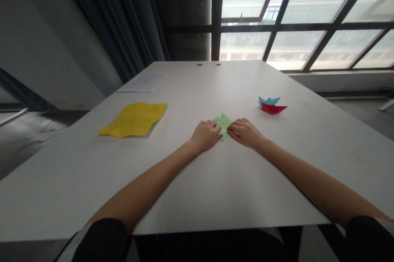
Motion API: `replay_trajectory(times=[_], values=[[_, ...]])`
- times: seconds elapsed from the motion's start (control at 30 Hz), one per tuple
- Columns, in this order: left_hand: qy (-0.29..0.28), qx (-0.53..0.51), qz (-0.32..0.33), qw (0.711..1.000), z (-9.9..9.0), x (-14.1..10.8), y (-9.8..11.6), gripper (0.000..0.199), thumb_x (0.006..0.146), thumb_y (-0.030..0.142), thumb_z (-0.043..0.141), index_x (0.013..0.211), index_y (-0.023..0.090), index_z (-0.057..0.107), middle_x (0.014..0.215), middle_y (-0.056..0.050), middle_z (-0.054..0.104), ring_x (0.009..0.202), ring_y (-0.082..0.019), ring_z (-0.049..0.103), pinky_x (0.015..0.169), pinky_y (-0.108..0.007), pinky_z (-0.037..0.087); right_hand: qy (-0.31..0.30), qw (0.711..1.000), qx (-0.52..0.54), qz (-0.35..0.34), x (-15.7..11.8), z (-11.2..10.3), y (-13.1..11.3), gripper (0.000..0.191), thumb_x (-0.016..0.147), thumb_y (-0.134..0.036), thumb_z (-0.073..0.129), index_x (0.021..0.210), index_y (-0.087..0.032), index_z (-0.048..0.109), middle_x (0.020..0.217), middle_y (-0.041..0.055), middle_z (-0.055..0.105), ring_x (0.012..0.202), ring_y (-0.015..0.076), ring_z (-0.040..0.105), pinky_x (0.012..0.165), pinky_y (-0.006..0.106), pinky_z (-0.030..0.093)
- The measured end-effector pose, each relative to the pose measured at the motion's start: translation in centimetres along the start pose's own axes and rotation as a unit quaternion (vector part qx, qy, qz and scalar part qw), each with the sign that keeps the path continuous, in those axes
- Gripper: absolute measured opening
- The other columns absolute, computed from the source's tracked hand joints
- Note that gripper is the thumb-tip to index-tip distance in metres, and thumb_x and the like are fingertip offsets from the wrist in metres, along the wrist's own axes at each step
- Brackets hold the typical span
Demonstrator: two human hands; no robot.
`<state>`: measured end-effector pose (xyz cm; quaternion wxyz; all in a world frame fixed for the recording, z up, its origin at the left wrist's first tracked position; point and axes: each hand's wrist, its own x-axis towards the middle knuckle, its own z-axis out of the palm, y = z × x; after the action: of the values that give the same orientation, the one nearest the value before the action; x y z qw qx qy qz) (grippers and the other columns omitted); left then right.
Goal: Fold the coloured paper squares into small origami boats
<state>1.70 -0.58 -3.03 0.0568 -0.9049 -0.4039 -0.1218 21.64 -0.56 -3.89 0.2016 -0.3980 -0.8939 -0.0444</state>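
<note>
A small folded piece of light green paper (pixel 223 124) lies on the table in front of me, with a pointed flap at its far side. My left hand (pixel 207 134) is closed at its left edge, the fingertips and thumb on the paper. On the opposite edge, my right hand (pixel 244 131) pinches the paper between thumb and fingers. Both hands cover parts of the sheet, so its full outline is hidden. Beyond my right hand sit a red paper boat (pixel 273 109) and, just behind it, a blue paper boat (pixel 269 101).
The white table (pixel 197 192) stretches away toward the windows. To the left lies a stack of yellow paper (pixel 135 118) with bluish sheets under it. Farther back is a printed white sheet (pixel 143 83). A dark blue curtain (pixel 123 12) hangs beyond the table's left side.
</note>
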Motion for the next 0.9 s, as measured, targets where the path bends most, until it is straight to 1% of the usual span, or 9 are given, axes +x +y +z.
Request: replay_trajectory(times=[0.13, 0.3, 0.47, 0.63, 0.9], values=[[-0.009, -0.012, -0.023, 1.0, 0.2, -0.1, 0.4, 0.029, 0.085, 0.036, 0.043, 0.103, 0.019, 0.057, 0.101, -0.012, 0.057, 0.094, -0.025, 0.049, 0.079, -0.037, 0.035, -0.002, 1.0, -0.024, 0.014, -0.1, 0.0, -0.1, 0.023, 0.086, -0.028, 0.043, 0.08, -0.018, 0.064, 0.079, 0.0076, 0.067, 0.078, 0.0184, 0.058, 0.077, 0.03, 0.035], [-0.007, 0.009, -0.053, 0.999, 0.1, -0.4, 1.1, 0.037, 0.083, 0.043, 0.042, 0.106, 0.018, 0.057, 0.1, -0.014, 0.057, 0.091, -0.028, 0.051, 0.078, -0.041, 0.034, 0.001, 0.992, -0.1, 0.081, -0.1, 0.2, -0.6, 0.03, 0.086, -0.029, 0.039, 0.072, -0.018, 0.063, 0.066, 0.0068, 0.067, 0.062, 0.0168, 0.059, 0.065, 0.029, 0.033], [-0.014, 0.048, -0.068, 0.996, -0.3, -0.5, 1.5, 0.041, 0.082, 0.048, 0.041, 0.107, 0.02, 0.057, 0.097, -0.014, 0.058, 0.086, -0.028, 0.054, 0.076, -0.042, 0.034, 0.008, 0.983, -0.14, 0.116, -0.1, 0.3, -0.6, 0.031, 0.086, -0.03, 0.038, 0.07, -0.018, 0.062, 0.062, 0.0067, 0.067, 0.056, 0.0158, 0.058, 0.061, 0.028, 0.03], [-0.031, 0.05, -0.074, 0.996, -0.8, -0.4, 1.6, 0.041, 0.082, 0.047, 0.041, 0.109, 0.02, 0.056, 0.096, -0.014, 0.059, 0.081, -0.026, 0.057, 0.08, -0.045, 0.032, 0.009, 0.978, -0.158, 0.139, -0.1, 0.1, -0.3, 0.031, 0.086, -0.032, 0.037, 0.073, -0.019, 0.062, 0.063, 0.0052, 0.067, 0.057, 0.0158, 0.059, 0.06, 0.028, 0.03], [-0.056, 0.046, -0.084, 0.994, -1.4, -0.5, 1.8, 0.043, 0.082, 0.05, 0.041, 0.109, 0.02, 0.056, 0.098, -0.014, 0.06, 0.081, -0.026, 0.059, 0.084, -0.047, 0.031, 0.012, 0.984, -0.132, 0.12, -0.3, 0.4, -0.7, 0.03, 0.087, -0.038, 0.04, 0.076, -0.019, 0.061, 0.073, 0.0061, 0.066, 0.071, 0.0175, 0.059, 0.066, 0.029, 0.032]])
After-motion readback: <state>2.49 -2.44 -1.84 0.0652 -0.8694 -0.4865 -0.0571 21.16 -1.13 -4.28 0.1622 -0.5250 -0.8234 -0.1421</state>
